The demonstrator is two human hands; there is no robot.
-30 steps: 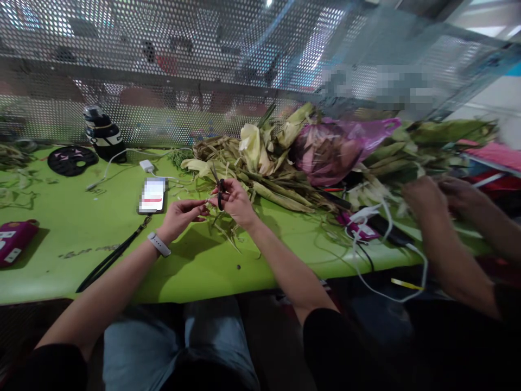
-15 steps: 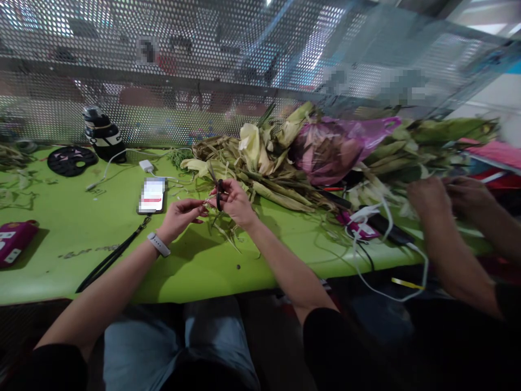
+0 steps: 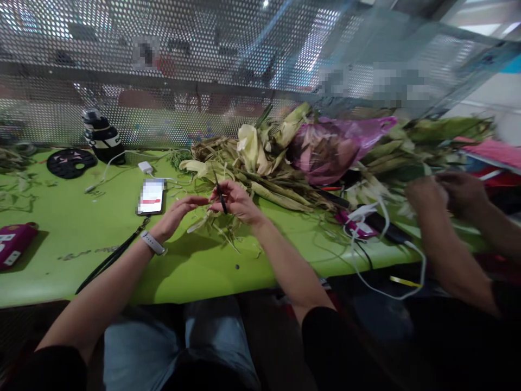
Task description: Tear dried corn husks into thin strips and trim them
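Observation:
My right hand (image 3: 241, 205) is closed around dark-handled scissors (image 3: 220, 194), whose blades point up and away from me. My left hand (image 3: 177, 216), with a light watch band at the wrist, reaches toward the right fingertips. Its fingers are stretched out, and its thumb is mostly hidden. Beneath both hands lie thin, pale-green husk strips (image 3: 228, 234) on the green table (image 3: 175, 277). Just beyond them spreads a heap of dried corn husks (image 3: 254, 149).
A pink plastic bag (image 3: 325, 152) sits among the husks. Left are a phone (image 3: 151, 196) with a strap, a bottle (image 3: 103, 138) and a magenta case (image 3: 16, 244). A white cable (image 3: 423, 271) hangs over the front edge near another person's hands (image 3: 427, 195).
My left fingers have straightened from their pinch. A pale strip now shows below them. The scissors have turned in my right hand, showing their blades more upright.

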